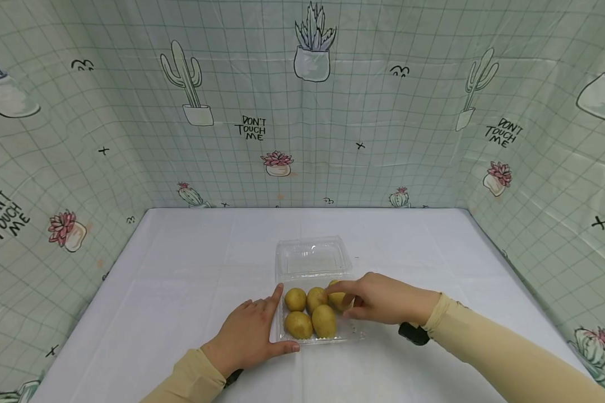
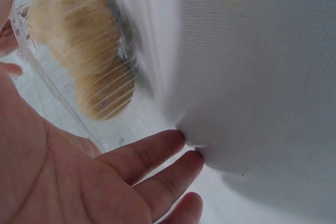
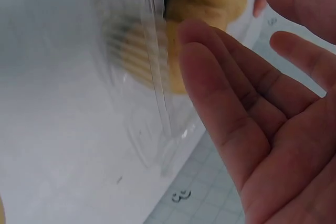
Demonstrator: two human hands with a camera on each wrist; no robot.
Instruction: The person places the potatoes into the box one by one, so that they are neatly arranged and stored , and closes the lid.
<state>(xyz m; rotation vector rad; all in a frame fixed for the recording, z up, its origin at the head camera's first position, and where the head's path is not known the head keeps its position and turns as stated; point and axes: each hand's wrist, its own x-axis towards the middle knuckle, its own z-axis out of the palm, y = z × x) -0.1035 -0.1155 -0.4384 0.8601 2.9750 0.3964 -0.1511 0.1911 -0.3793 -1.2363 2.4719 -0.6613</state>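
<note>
A clear plastic clamshell box point(image 1: 355, 331) holds several yellow potatoes point(image 1: 324, 321), grouped in its left and middle parts. Its lid point(image 1: 312, 258) is folded back, away from the person. My left hand point(image 1: 247, 334) is spread at the box's left side, index finger along the edge and thumb by the near corner; in the left wrist view, two fingertips point(image 2: 176, 136) press the cloth. Over the right side of the box, my right hand point(image 1: 378, 299) has its fingers at the back right potato point(image 1: 338, 299), partly covering it. In the right wrist view its thumb stands apart from nearly straight fingers point(image 3: 215, 87).
A white cloth point(image 1: 206, 252) covers the table under the box. Fabric walls point(image 1: 222, 84) printed with a grid and potted plants enclose the table at the back and both sides. A dark wrist device point(image 1: 414, 334) sits under the right wrist.
</note>
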